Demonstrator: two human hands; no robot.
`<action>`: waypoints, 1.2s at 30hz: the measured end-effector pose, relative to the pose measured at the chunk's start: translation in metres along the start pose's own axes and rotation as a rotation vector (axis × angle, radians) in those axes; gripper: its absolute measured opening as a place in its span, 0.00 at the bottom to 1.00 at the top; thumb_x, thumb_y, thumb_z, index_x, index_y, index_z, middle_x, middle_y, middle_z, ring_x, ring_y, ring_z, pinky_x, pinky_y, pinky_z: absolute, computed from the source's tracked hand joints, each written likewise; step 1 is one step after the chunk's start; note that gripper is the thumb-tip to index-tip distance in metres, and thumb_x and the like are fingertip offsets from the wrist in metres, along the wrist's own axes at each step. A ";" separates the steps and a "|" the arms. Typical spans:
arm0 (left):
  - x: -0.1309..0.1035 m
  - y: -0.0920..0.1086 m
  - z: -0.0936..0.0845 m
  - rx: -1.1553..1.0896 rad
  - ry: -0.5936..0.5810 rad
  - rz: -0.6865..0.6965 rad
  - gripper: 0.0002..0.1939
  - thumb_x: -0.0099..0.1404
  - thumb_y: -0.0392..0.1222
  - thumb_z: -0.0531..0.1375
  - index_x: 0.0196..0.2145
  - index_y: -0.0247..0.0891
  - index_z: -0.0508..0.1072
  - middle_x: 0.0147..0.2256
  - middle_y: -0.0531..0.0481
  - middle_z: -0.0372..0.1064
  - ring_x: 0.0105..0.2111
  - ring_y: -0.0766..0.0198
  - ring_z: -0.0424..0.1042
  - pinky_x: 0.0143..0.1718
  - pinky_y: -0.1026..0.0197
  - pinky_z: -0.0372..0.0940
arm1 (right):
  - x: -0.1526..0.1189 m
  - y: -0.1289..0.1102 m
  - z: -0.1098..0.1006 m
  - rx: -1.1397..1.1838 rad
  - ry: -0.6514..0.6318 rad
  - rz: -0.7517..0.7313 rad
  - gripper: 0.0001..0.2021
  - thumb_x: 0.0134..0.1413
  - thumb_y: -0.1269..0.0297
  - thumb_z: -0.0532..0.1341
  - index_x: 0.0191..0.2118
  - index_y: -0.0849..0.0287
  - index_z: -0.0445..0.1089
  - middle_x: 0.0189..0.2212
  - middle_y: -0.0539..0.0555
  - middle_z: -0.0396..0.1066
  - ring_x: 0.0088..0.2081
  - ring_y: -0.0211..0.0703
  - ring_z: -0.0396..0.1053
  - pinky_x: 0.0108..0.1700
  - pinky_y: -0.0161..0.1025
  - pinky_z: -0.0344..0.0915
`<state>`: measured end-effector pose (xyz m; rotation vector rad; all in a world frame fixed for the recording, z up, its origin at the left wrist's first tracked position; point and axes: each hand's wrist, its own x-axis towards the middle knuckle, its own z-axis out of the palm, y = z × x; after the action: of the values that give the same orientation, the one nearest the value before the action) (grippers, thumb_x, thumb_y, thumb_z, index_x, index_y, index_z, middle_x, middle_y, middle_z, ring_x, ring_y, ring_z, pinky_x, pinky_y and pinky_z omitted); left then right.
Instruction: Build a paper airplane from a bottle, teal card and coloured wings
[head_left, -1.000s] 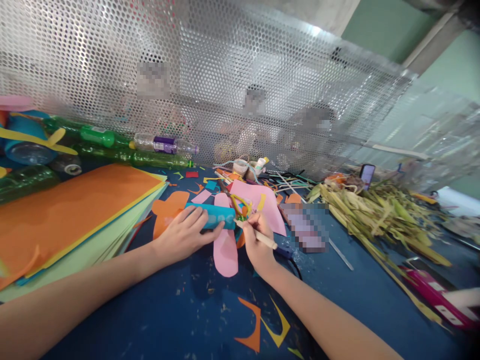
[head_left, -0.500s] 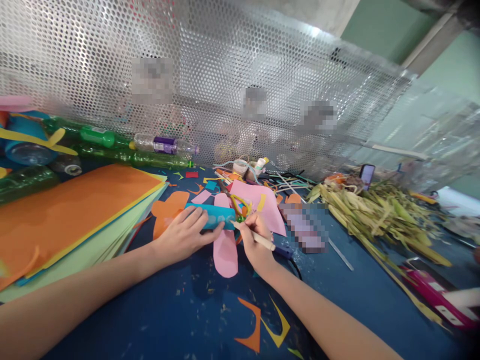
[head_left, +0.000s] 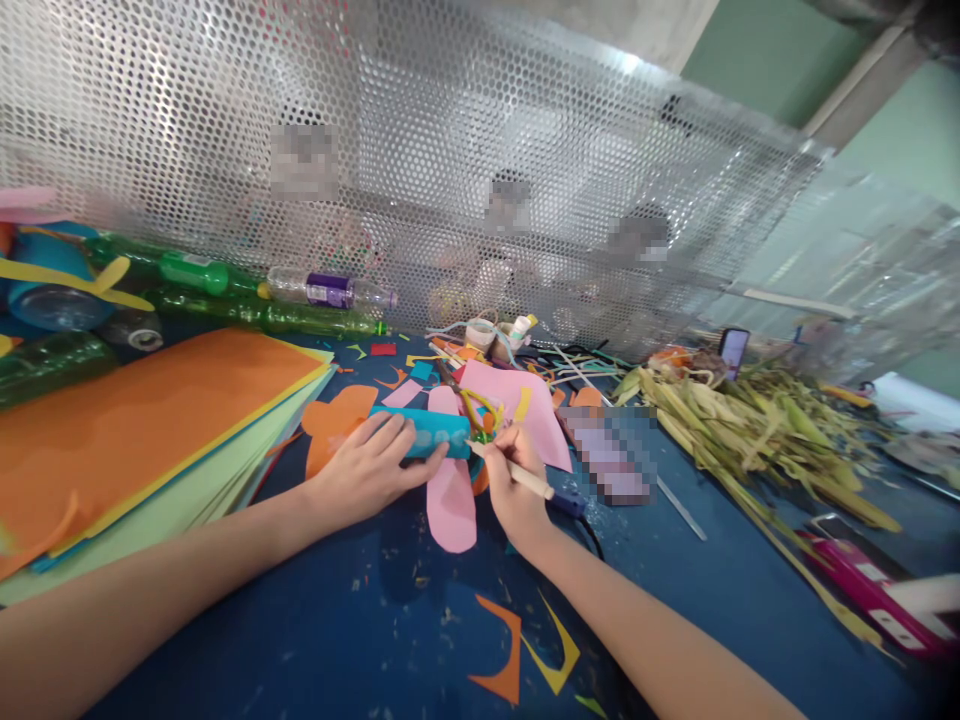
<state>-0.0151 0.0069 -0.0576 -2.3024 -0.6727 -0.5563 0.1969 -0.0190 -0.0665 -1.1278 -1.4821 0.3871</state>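
Note:
My left hand [head_left: 369,468] lies over a teal paper tube [head_left: 437,432] and pins it to the blue table [head_left: 390,620]. In my right hand [head_left: 516,490] is a thin wooden stick [head_left: 517,474], held like a pen, its tip touching the tube's right end. Pink paper petals [head_left: 450,505] and an orange paper shape [head_left: 337,415] lie under and around the tube. Yellow and green scraps sit at the tube's end, partly hidden by my fingers.
A stack of orange and pale green paper sheets [head_left: 142,430] fills the left. Green plastic bottles [head_left: 247,312] lie along a perforated metal screen [head_left: 420,170]. Dried husks [head_left: 757,430] pile at the right, beside a pink tool [head_left: 870,590]. Paper offcuts [head_left: 525,650] lie near me.
Almost nothing differs: the stick in my right hand shifts slightly at the tube's end, and my left hand stays on the tube.

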 end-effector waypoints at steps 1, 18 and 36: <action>0.000 0.000 0.000 0.003 -0.005 -0.001 0.20 0.64 0.37 0.54 0.54 0.49 0.63 0.40 0.43 0.67 0.43 0.54 0.68 0.47 0.50 0.61 | 0.000 0.000 0.000 -0.002 0.002 -0.001 0.10 0.55 0.71 0.53 0.25 0.54 0.51 0.21 0.44 0.50 0.23 0.37 0.52 0.26 0.36 0.55; 0.001 0.000 -0.001 0.015 -0.015 0.003 0.20 0.65 0.37 0.54 0.54 0.50 0.63 0.40 0.44 0.67 0.42 0.55 0.68 0.46 0.51 0.62 | 0.000 -0.002 0.000 0.035 -0.044 -0.001 0.12 0.55 0.68 0.56 0.25 0.55 0.51 0.19 0.43 0.50 0.21 0.36 0.52 0.25 0.35 0.54; 0.001 0.000 -0.002 0.011 0.005 0.010 0.19 0.64 0.37 0.54 0.53 0.48 0.64 0.38 0.44 0.67 0.41 0.55 0.68 0.45 0.50 0.63 | 0.001 -0.004 0.001 0.041 -0.034 -0.009 0.12 0.54 0.69 0.56 0.24 0.55 0.51 0.20 0.43 0.50 0.22 0.36 0.51 0.26 0.35 0.54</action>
<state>-0.0148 0.0061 -0.0557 -2.2919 -0.6599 -0.5526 0.1944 -0.0197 -0.0627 -1.0867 -1.5016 0.4303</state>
